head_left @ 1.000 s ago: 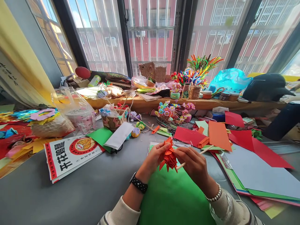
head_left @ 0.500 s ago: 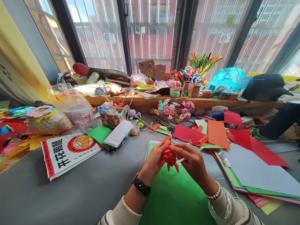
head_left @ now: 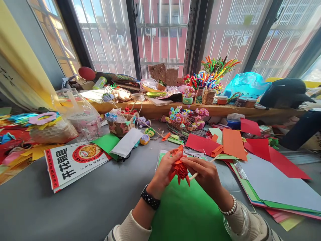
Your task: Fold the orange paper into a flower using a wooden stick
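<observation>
An orange folded paper flower [head_left: 180,169] is held between both hands above a green paper sheet [head_left: 185,211]. My left hand [head_left: 165,169] grips the flower's left side, with a black watch on the wrist. My right hand [head_left: 204,174] pinches the flower's right side and holds a thin wooden stick [head_left: 213,160] that runs up and to the right between its fingers. A bead bracelet sits on the right wrist.
Red, orange and grey paper sheets [head_left: 250,157] are stacked to the right. A printed paper bag [head_left: 72,160] lies at left, beside clear plastic bags [head_left: 80,117]. A basket of paper flowers [head_left: 187,118] and pipe cleaners [head_left: 213,72] stand by the window shelf. A dark sleeve [head_left: 303,129] reaches in at far right.
Both hands with the flower have shifted slightly up and away from me. The right fingers have moved a little further over the flower's top.
</observation>
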`<action>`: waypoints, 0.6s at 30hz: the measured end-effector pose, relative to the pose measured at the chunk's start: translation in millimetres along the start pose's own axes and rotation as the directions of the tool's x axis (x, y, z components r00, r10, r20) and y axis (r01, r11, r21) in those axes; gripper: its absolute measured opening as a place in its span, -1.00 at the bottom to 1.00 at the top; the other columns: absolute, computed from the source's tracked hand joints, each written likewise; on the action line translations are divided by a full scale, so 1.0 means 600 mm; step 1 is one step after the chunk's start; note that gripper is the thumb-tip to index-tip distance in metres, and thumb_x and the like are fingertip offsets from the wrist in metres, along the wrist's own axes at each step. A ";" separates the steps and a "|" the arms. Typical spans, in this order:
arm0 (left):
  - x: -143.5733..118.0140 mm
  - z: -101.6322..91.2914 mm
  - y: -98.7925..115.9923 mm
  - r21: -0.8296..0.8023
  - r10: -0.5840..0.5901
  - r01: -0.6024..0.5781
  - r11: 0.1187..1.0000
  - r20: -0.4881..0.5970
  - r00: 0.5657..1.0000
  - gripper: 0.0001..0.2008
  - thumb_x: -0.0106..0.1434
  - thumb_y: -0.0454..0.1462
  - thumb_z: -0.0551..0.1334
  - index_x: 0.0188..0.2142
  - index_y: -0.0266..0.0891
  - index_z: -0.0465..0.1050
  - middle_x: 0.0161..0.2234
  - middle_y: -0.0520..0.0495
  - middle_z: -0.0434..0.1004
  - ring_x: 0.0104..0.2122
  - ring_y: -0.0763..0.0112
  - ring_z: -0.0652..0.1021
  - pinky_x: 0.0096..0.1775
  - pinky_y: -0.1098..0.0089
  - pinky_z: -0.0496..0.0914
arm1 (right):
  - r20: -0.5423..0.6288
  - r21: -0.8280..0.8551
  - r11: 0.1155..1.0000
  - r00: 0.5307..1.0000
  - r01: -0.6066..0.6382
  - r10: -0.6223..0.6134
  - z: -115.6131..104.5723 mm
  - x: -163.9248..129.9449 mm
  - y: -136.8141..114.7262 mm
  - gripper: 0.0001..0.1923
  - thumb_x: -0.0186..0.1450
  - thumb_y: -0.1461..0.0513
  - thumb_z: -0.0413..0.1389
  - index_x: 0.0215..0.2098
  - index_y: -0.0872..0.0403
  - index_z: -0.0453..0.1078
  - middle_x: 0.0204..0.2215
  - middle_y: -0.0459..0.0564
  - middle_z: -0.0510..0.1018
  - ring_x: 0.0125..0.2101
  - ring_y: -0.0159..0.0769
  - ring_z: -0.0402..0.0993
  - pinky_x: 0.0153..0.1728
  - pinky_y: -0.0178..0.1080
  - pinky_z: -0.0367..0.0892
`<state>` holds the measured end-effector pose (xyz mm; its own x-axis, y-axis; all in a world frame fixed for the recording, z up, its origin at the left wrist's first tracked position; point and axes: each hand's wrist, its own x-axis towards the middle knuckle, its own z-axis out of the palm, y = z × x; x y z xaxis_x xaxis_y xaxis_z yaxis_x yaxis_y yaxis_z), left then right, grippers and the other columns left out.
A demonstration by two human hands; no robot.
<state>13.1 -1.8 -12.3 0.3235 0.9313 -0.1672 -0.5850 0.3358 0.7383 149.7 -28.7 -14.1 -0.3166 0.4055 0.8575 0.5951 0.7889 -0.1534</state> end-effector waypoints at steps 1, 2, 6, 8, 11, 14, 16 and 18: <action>0.000 0.000 0.000 0.002 0.004 -0.004 1.000 0.000 1.000 -0.67 0.01 -0.32 0.27 -0.24 -0.29 0.20 -0.47 -0.03 0.47 -0.56 0.50 0.50 -0.49 0.50 0.39 | -0.007 0.005 1.000 1.000 -0.002 0.002 0.000 0.001 -0.001 -0.79 0.22 0.34 0.01 -0.23 0.07 0.42 -0.36 0.03 0.58 -0.37 -0.35 0.51 -0.41 -0.35 0.44; 0.000 -0.001 0.000 0.002 0.006 -0.006 1.000 0.002 1.000 -0.67 0.02 -0.32 0.27 -0.24 -0.28 0.20 -0.47 -0.03 0.47 -0.56 0.50 0.50 -0.49 0.50 0.39 | -0.012 0.011 1.000 1.000 -0.001 0.002 0.000 0.001 -0.001 -0.79 0.22 0.34 0.01 -0.23 0.06 0.43 -0.37 0.03 0.58 -0.38 -0.35 0.51 -0.41 -0.35 0.44; -0.001 -0.003 0.001 0.023 0.009 -0.009 1.000 -0.014 1.000 -0.65 0.00 -0.30 0.29 -0.24 -0.28 0.20 -0.49 -0.02 0.47 -0.59 0.52 0.49 -0.52 0.52 0.38 | 0.035 0.049 0.999 0.999 -0.021 0.019 -0.003 0.000 0.002 -0.78 0.23 0.34 0.00 -0.22 0.05 0.43 -0.36 0.02 0.58 -0.39 -0.35 0.52 -0.43 -0.35 0.44; 0.000 -0.003 0.002 0.048 0.022 -0.020 0.999 -0.036 0.999 -0.64 -0.01 -0.29 0.29 -0.24 -0.28 0.20 -0.53 0.00 0.46 -0.62 0.53 0.48 -0.55 0.54 0.36 | 0.076 0.067 0.995 0.995 -0.069 0.064 -0.005 0.001 0.006 -0.76 0.23 0.33 0.01 -0.16 0.05 0.40 -0.32 0.02 0.57 -0.38 -0.35 0.51 -0.44 -0.36 0.43; 0.003 -0.003 0.003 0.080 0.060 -0.055 0.995 -0.068 0.996 -0.62 -0.01 -0.28 0.29 -0.22 -0.28 0.20 -0.54 0.00 0.47 -0.63 0.52 0.48 -0.57 0.54 0.35 | 0.117 0.087 0.988 0.986 -0.130 0.120 -0.008 0.001 0.010 -0.71 0.23 0.34 0.00 -0.09 0.04 0.36 -0.27 0.02 0.55 -0.31 -0.34 0.49 -0.37 -0.33 0.43; 0.005 -0.003 0.002 0.079 0.093 -0.085 0.993 -0.099 0.991 -0.61 0.00 -0.27 0.29 -0.20 -0.28 0.19 -0.48 -0.06 0.50 -0.59 0.47 0.51 -0.54 0.51 0.38 | 0.110 0.066 0.989 0.986 -0.130 0.122 -0.006 0.001 0.010 -0.72 0.24 0.35 -0.02 -0.13 0.02 0.39 -0.27 0.01 0.54 -0.28 -0.34 0.48 -0.32 -0.32 0.42; 0.006 -0.003 0.002 0.068 0.102 -0.095 0.993 -0.099 0.990 -0.61 0.00 -0.27 0.29 -0.20 -0.28 0.18 -0.47 -0.06 0.51 -0.59 0.46 0.51 -0.54 0.49 0.38 | 0.086 0.041 0.992 0.990 -0.117 0.113 -0.002 0.000 0.008 -0.75 0.24 0.35 -0.02 -0.17 0.03 0.41 -0.29 0.00 0.55 -0.30 -0.34 0.49 -0.33 -0.33 0.42; 0.005 -0.003 0.001 0.062 0.112 -0.106 0.992 -0.097 0.989 -0.60 0.00 -0.26 0.28 -0.20 -0.27 0.17 -0.48 -0.05 0.50 -0.59 0.46 0.51 -0.54 0.49 0.38 | 0.062 0.015 0.995 0.993 -0.101 0.100 0.002 0.000 0.005 -0.77 0.23 0.34 -0.01 -0.20 0.06 0.42 -0.33 0.01 0.56 -0.33 -0.35 0.49 -0.37 -0.34 0.42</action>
<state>12.3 1.6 -13.5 0.1828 0.9722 -0.1461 -0.5689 0.2258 0.7908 150.9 -26.0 -15.2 -0.3010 0.5101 0.8057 0.6129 0.7508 -0.2464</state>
